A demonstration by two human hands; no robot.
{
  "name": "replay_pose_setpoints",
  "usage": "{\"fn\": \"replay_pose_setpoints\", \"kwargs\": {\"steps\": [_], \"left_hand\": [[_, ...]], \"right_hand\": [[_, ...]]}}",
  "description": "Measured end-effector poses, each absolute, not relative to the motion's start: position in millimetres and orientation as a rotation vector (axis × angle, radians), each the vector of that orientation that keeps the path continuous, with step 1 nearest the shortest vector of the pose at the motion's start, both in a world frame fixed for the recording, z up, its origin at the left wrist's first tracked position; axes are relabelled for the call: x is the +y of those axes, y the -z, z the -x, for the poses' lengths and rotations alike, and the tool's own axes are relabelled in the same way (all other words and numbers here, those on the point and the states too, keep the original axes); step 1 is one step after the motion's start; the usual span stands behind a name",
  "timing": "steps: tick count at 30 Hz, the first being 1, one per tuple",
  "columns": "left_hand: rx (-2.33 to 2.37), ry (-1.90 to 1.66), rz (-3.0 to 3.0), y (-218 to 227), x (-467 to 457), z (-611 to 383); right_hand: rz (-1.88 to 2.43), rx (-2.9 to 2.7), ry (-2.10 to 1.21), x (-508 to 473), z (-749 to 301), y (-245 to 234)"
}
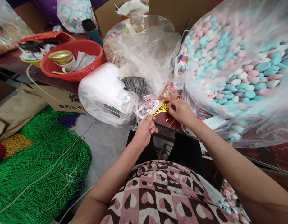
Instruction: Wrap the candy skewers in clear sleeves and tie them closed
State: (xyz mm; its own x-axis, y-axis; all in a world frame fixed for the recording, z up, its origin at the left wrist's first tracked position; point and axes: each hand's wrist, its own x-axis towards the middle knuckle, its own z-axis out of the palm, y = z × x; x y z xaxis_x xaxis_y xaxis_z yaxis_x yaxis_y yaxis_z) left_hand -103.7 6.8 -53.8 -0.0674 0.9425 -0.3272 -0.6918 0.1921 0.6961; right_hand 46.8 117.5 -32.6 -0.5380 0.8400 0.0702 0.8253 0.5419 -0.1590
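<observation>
My left hand (145,128) is closed on the lower end of a small clear packet (148,103) filled with red and white bits, held upright at the table's edge. Just to its right, my right hand (180,110) has its fingers pinched together over a heap of gold twist ties (162,109) on the dark red table (276,155); what the fingers grip is too small to make out. A small bag of colourful candy (169,92) lies just behind the ties.
A huge clear bag of pink, blue and white candies (232,62) fills the right. Crumpled clear bags (146,49) and a white bundle (104,90) lie behind the hands. A red basket (74,73) with a gold bowl (61,57) stands back left. Green bead strands (36,168) cover the floor left.
</observation>
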Motion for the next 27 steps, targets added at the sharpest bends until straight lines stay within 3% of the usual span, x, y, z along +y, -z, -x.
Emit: {"fn": "replay_pose_setpoints", "kwargs": {"steps": [27], "left_hand": [[0.901, -1.404, -0.420, 56, 6, 103]], "right_hand": [[1.541, -2.345, -0.373, 117, -64, 41]]}}
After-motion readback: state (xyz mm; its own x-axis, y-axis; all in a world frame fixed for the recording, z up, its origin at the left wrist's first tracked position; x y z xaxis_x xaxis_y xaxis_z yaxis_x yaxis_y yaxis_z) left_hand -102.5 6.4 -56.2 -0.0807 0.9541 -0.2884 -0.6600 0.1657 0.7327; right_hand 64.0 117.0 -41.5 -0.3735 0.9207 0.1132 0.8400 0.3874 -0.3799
